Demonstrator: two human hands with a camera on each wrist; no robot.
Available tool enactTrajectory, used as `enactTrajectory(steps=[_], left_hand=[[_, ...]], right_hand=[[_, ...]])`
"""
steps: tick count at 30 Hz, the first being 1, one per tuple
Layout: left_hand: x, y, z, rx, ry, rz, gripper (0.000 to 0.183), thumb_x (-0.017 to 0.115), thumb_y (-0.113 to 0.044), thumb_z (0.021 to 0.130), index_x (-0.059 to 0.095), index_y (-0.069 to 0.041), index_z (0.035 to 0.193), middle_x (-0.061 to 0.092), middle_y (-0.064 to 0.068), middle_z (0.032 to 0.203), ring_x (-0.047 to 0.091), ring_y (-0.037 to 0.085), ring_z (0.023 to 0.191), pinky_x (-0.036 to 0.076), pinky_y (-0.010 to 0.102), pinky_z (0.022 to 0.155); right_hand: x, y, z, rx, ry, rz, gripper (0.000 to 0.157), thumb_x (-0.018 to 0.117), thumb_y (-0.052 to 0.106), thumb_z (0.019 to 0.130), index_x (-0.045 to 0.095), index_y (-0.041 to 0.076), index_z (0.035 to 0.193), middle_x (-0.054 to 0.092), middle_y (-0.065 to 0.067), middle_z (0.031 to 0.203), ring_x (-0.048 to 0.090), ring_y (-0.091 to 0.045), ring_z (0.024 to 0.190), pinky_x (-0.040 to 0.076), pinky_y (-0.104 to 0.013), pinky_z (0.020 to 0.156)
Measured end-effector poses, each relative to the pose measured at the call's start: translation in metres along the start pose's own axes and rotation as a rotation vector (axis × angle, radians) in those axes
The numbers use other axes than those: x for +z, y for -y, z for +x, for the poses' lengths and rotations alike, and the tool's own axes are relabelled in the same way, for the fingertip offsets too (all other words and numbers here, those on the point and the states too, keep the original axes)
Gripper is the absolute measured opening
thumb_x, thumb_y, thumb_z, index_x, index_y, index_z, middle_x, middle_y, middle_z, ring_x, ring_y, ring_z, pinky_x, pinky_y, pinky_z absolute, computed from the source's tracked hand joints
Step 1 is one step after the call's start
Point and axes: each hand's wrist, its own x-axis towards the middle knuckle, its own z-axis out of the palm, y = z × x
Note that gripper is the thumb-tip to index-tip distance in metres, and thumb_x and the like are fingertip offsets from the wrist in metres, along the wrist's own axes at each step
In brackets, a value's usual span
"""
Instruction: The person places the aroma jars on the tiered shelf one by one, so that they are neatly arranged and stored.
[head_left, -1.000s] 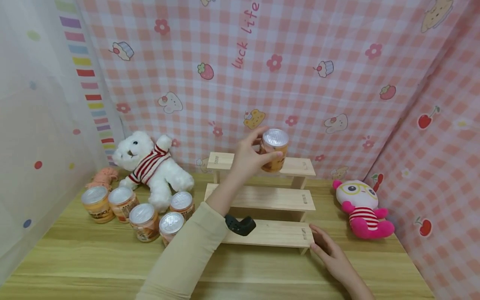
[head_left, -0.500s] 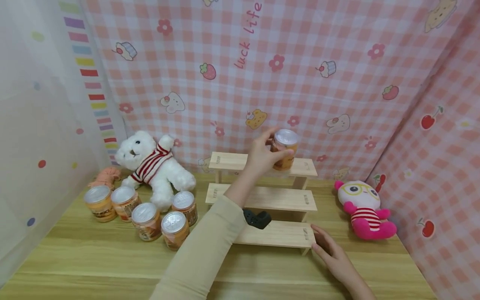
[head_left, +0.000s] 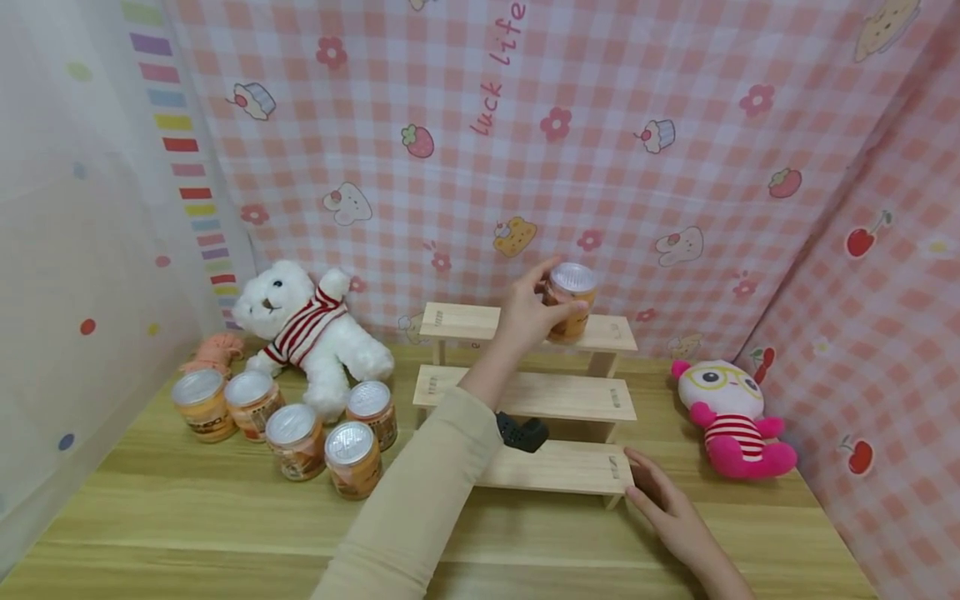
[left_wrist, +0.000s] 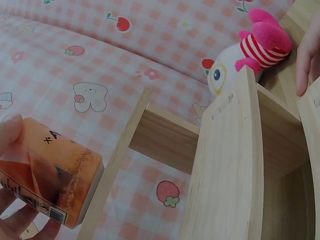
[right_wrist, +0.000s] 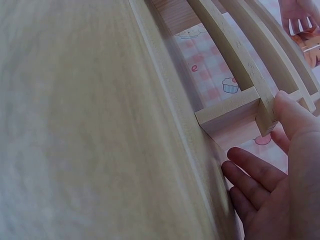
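Note:
A can with an orange label and a silver lid stands upright at the right part of the top step of a wooden three-step shelf. My left hand holds it around the side, thumb in front. The left wrist view shows the base of the can at the top board, touching or nearly so. At the right end of the lowest step is my right hand. In the right wrist view, the thumb of my right hand touches the board end; its other fingers are extended loosely.
Several similar cans stand on the wooden table, left of the shelf. Behind them sit a white teddy bear and a peach-coloured bundle. A pink plush toy sits at the right. Checked cloth hangs behind.
My left hand has moved right along the top step with the can, then lowered it slightly. My right hand has stayed at the shelf's end.

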Motion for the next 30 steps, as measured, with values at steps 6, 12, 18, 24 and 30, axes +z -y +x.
enactTrajectory(steps=[6,12,18,24,30], left_hand=[[0.002,0.002,0.0,-0.002,-0.007,0.004,0.072,0.083,-0.025,0.075,0.052,-0.02,0.139,0.058,0.004,0.122,0.054,0.015,0.105,0.05,0.031,0.083],[0.002,0.002,-0.001,-0.003,0.013,0.016,0.072,0.082,-0.023,0.078,0.048,-0.02,0.141,0.056,0.006,0.126,0.053,0.017,0.109,0.05,0.033,0.086],[-0.003,-0.001,-0.003,-0.02,0.059,0.019,0.075,0.08,-0.023,0.079,0.044,-0.02,0.145,0.051,0.006,0.137,0.049,0.023,0.119,0.048,0.039,0.091],[-0.011,-0.004,-0.004,-0.052,0.106,0.018,0.077,0.079,-0.023,0.081,0.041,-0.023,0.147,0.047,0.004,0.141,0.044,0.024,0.126,0.043,0.041,0.097],[-0.024,-0.011,-0.012,-0.058,0.093,0.012,0.077,0.08,-0.026,0.08,0.041,-0.023,0.146,0.045,0.002,0.144,0.041,0.024,0.129,0.042,0.042,0.098]], right_hand=[[-0.001,0.002,0.0,-0.013,-0.008,-0.011,0.047,0.054,0.002,0.097,0.04,0.001,0.142,0.055,-0.028,0.122,0.053,-0.002,0.111,0.042,-0.014,0.089],[-0.001,0.002,0.0,-0.037,-0.001,-0.008,0.048,0.053,0.001,0.097,0.04,0.0,0.143,0.056,-0.028,0.122,0.053,-0.003,0.111,0.042,-0.014,0.089],[0.0,-0.001,0.0,-0.035,0.007,-0.007,0.048,0.053,0.001,0.097,0.039,0.0,0.143,0.056,-0.028,0.122,0.053,-0.002,0.112,0.042,-0.015,0.089],[0.001,-0.001,0.0,-0.011,-0.007,-0.032,0.048,0.054,0.002,0.097,0.041,0.002,0.142,0.057,-0.025,0.122,0.053,-0.002,0.111,0.042,-0.014,0.089],[0.0,0.001,0.0,-0.023,-0.008,-0.022,0.047,0.053,0.001,0.097,0.04,0.001,0.142,0.055,-0.028,0.122,0.052,-0.001,0.111,0.042,-0.014,0.089]])
